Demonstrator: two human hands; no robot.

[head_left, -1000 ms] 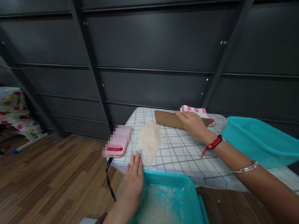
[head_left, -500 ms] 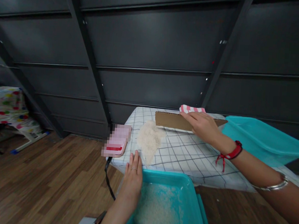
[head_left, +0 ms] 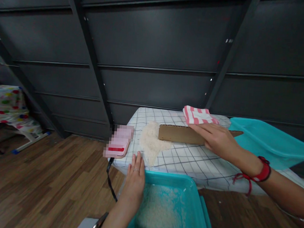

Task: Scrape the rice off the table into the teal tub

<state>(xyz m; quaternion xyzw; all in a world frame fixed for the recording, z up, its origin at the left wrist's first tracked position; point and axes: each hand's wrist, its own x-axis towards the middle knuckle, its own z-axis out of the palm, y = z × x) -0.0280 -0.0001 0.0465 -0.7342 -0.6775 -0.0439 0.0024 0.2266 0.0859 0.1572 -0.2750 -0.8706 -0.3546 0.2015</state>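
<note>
A pile of white rice-like grains [head_left: 151,140] lies on the checked tablecloth [head_left: 187,158]. My right hand [head_left: 216,137] grips a strip of brown cardboard [head_left: 180,134] by its upper edge, holding it on edge across the cloth. The strip's left end reaches the right side of the pile. My left hand [head_left: 135,177] lies flat with fingers stretched, at the table's front edge beside the left rim of a turquoise tray [head_left: 168,177]. More grains [head_left: 158,211] are spread over that tray's bottom, below the table edge.
A pink-and-white striped cloth [head_left: 198,114] lies behind the cardboard. Another turquoise tray [head_left: 267,139] stands at the table's right end. On the left is a pink, partly blurred object [head_left: 120,141] with a black strap [head_left: 108,177]. A dark panelled wall [head_left: 156,51] rises behind.
My right hand has brought the cardboard strip nearer to me and slightly right, and more of the striped cloth shows behind it. My left hand has stayed in place.
</note>
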